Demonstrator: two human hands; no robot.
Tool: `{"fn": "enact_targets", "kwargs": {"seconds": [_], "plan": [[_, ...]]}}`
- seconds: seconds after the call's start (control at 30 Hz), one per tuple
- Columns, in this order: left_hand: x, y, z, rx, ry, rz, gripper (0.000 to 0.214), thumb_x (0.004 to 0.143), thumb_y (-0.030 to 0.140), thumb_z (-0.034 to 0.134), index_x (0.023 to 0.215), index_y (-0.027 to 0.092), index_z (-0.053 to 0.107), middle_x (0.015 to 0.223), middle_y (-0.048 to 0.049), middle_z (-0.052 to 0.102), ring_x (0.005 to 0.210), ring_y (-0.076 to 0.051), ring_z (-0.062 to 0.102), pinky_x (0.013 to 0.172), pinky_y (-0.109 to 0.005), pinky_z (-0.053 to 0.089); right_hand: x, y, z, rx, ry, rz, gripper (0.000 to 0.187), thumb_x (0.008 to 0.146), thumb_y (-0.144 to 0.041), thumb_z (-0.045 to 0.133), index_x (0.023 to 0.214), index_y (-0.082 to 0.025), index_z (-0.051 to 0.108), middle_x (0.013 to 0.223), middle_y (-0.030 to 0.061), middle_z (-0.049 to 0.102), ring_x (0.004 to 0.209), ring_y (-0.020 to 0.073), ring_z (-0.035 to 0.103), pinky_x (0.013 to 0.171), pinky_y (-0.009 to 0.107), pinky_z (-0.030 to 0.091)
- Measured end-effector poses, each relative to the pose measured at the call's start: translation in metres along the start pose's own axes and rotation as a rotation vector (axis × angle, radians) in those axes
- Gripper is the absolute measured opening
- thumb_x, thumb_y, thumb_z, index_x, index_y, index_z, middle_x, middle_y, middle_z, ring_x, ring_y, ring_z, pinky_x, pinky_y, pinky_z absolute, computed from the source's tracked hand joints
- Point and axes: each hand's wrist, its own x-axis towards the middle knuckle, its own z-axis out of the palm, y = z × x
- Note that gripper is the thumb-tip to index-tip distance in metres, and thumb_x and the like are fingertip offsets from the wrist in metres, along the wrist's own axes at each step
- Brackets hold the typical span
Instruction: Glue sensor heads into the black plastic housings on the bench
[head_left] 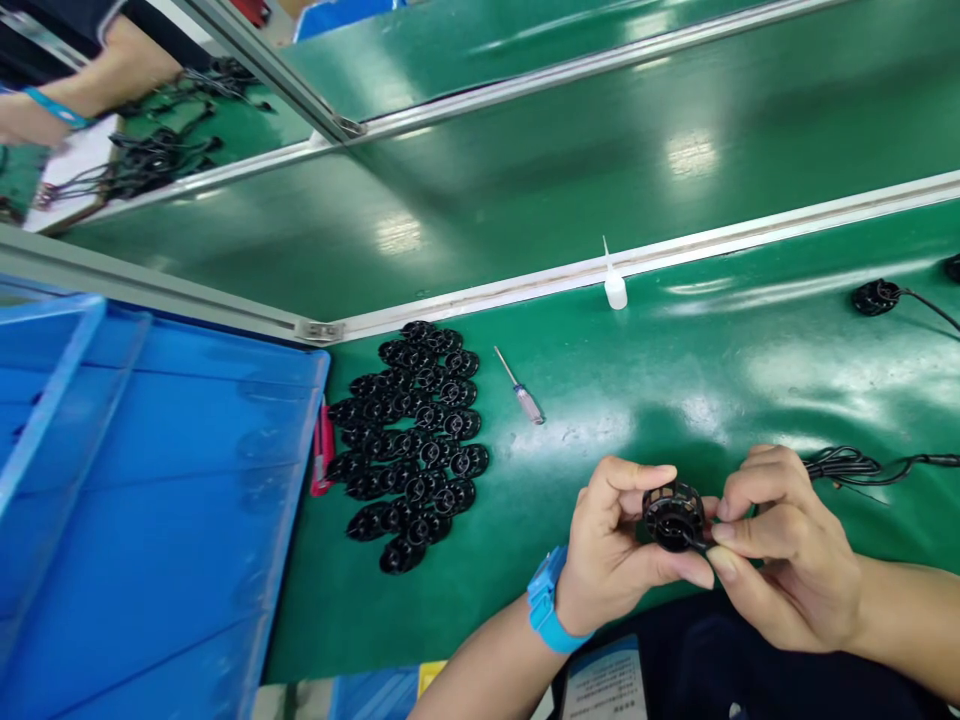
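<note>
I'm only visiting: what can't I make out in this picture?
All in the head view:
Black cord at the round black part: mostly covered by the right hand.
Some of the left hand: hidden behind that round black part.
Badge: print too small and blurred; lower end cut off by the bottom edge.
Other person's hand: cut off by the left edge.
Farthest-right black piece: cut off by the right edge.
</note>
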Motion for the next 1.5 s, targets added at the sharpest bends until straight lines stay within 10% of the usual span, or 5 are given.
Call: {"fn": "enact_targets", "kwargs": {"seconds": [0.63, 1.5], "plan": [[0.009, 0.013, 0.010, -0.016, 0.241, -0.315, 0.062, 0.059, 0.033, 0.099, 0.107, 0.020, 0.061, 0.071, 0.0055, 0.070, 0.059, -0.010, 0.066, 0.060, -0.021, 0.053, 0.003, 0.003, -0.003, 0.146, -0.112, 0.207, 0.012, 0.090, -0.009, 0.057, 0.093, -0.019, 0.060, 0.089, 0.0031, 0.053, 0.083, 0.0161, 0.054, 0.069, 0.033, 0.046], [0.012, 0.020, 0.009, 0.290, 0.200, -0.179, 0.055, 0.078, 0.032, 0.086, 0.126, 0.018, 0.066, 0.085, -0.0033, 0.076, 0.074, -0.017, 0.073, 0.068, -0.026, 0.058, 0.002, 0.006, -0.005, 0.063, -0.143, 0.194, 0.014, 0.087, -0.011, 0.060, 0.095, -0.021, 0.065, 0.086, 0.0026, 0.054, 0.082, 0.0177, 0.053, 0.069, 0.034, 0.044]]}}
